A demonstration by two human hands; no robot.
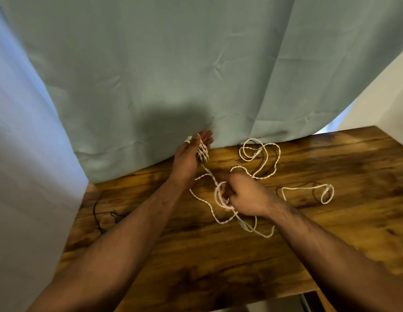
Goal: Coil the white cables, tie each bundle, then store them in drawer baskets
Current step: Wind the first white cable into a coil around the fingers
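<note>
My left hand [189, 154] is raised above the table's back edge with several turns of a white twisted cable [202, 154] wound round its fingers, the thumb pressing the cable's end. The same cable runs down to my right hand [243, 194], which pinches a loop of it just above the wood. More of this cable lies in loose curves [259, 158] behind and in front of my right hand. A second white cable [308, 188] with a connector and a small loop lies to the right.
The wooden table [218, 255] has its front edge near the bottom of the view. A pale green curtain [173, 75] hangs right behind it. A thin dark cord [99, 218] lies on the table at the left.
</note>
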